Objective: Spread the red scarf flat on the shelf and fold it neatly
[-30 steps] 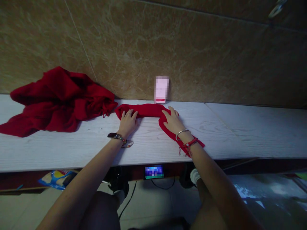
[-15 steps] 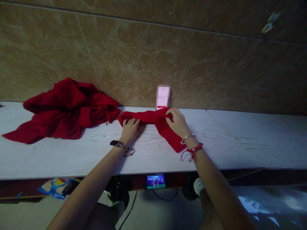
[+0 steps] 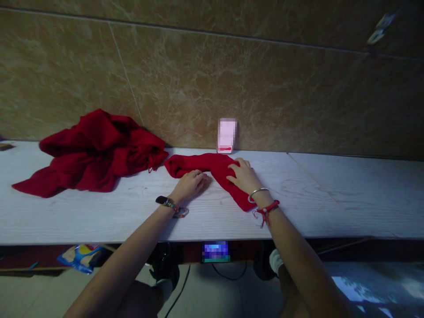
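Note:
A long piece of red cloth (image 3: 212, 161), bent at its middle like a sock, lies on the white wood-grain bench top (image 3: 109, 216). My right hand (image 3: 244, 176) rests over its right part, fingers spread and touching the fabric without gripping it. Just below the left part is my left hand (image 3: 192, 182), its fingers loosely bent with nothing visible in them. Part of the cloth's lower right end is hidden behind my right wrist. To the left, a larger rumpled red garment (image 3: 96, 152) with thin cords or fringe lies heaped against the wall.
A phone (image 3: 226, 136) leans upright on the brown tiled wall (image 3: 185, 79) behind the cloth. Beneath the bench's front edge are a lit screen (image 3: 215, 251), a blue plastic packet (image 3: 81, 257) and a black cable (image 3: 180, 289). A small metal fitting (image 3: 380, 30) is on the wall.
My left hand has come off the cloth's left end and moved right and slightly down. My right hand's fingers have spread and shifted slightly down the cloth, which has flattened near the phone.

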{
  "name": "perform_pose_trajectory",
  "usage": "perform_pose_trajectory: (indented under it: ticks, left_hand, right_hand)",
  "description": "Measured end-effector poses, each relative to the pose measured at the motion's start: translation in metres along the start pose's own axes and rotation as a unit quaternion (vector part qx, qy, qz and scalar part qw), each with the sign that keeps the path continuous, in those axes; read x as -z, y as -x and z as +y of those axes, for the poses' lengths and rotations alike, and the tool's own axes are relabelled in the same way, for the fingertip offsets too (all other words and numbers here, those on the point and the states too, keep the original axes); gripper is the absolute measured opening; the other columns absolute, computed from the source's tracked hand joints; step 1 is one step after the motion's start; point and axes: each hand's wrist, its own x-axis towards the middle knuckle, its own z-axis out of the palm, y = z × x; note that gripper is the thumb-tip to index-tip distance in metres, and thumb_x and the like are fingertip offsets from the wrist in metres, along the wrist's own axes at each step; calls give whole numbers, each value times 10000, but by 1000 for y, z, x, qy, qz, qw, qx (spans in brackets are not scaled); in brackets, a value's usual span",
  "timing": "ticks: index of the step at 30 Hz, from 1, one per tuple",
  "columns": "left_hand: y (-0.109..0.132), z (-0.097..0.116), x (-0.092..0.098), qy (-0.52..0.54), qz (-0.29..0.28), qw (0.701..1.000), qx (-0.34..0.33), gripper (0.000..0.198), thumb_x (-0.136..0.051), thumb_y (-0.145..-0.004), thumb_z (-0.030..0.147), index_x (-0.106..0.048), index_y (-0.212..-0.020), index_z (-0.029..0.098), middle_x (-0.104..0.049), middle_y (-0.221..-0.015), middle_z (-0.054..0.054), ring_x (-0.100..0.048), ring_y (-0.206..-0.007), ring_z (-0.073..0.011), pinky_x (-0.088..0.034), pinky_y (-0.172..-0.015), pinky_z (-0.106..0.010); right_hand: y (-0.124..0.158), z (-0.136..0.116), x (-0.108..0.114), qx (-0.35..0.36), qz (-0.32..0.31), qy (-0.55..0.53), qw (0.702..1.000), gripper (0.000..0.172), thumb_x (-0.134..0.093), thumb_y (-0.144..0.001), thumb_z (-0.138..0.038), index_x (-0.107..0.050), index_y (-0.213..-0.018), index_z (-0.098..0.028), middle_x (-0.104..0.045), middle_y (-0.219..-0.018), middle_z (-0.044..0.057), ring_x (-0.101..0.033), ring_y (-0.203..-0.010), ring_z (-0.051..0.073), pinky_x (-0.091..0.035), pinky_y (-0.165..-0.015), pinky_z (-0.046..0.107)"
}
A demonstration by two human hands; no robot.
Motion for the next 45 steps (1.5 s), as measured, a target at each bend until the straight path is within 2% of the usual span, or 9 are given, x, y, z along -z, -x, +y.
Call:
perform_pose_trajectory:
  ticks: [5,12,18,23,29,32,36,41,45]
  left_hand:
    - [-11,7,0,155,-21,985,69,248,-455,-837,221,-641,-989,159,-654,-959,-99,-616,-873,-203,-497,-796,-342]
    - [-34,22,-26,358,92,910,186,426,-509,-787,162,-516,-1212,144,-613,-1170,-132,-596,-1023,-192,-471,-893,-360]
    - [-34,23,-21,532,116,808,223,332,-674,-621,155,-633,-950,149,-615,-699,21,-568,-670,-112,-463,-683,-251]
    - [-35,20,-10,582,122,770,229,207,-693,-600,262,-609,-750,148,-504,-580,68,-493,-557,-69,-412,-575,-207]
    - [-42,29,15,637,139,719,239,220,-732,-550,240,-617,-706,135,-594,-628,29,-526,-595,-77,-425,-601,-214]
    - [-48,41,33,636,133,724,230,211,-733,-552,210,-640,-724,131,-624,-653,18,-552,-624,-94,-438,-617,-228]
    - [-50,60,48,630,145,718,258,170,-716,-570,184,-640,-712,133,-593,-593,31,-514,-551,-76,-408,-555,-209]
    - [-33,70,46,670,152,655,315,191,-715,-543,165,-635,-715,141,-606,-616,32,-505,-536,-58,-413,-549,-194]
    - [-14,72,31,698,127,615,344,242,-733,-538,188,-646,-762,158,-633,-685,20,-548,-600,-77,-422,-560,-195]
  right_hand:
    - [-4,-4,-4,41,-35,-44,998,213,-426,-856,-112,-633,-835,-162,-615,-922,102,-550,-904,190,-436,-843,341]
    - [1,-11,-10,29,-36,-41,998,335,-612,-763,-181,-581,-1096,-160,-538,-1160,156,-498,-1060,252,-416,-883,401]
    - [-7,-6,-10,57,-34,-95,993,258,-441,-731,34,-597,-773,-167,-599,-861,74,-541,-819,171,-422,-786,298]
    - [-13,8,8,83,50,-191,977,266,-427,-690,41,-522,-620,-197,-547,-744,16,-522,-753,156,-410,-750,287]
    - [2,-11,21,140,66,-117,981,205,-465,-788,-56,-622,-783,-187,-587,-889,61,-526,-889,189,-386,-819,336]
    - [8,-26,27,110,68,-86,988,94,-559,-815,-242,-634,-827,-187,-590,-910,73,-532,-894,213,-396,-797,360]
    - [6,-33,40,28,92,-69,993,187,-617,-786,-354,-604,-703,-187,-577,-800,62,-542,-787,203,-412,-719,349]
    - [14,-36,47,-18,48,-55,997,181,-610,-794,-297,-582,-654,-186,-581,-750,58,-550,-742,195,-417,-694,335]
    - [38,-40,24,-25,10,-110,994,162,-595,-801,-325,-603,-727,-181,-597,-786,60,-563,-758,188,-433,-707,316]
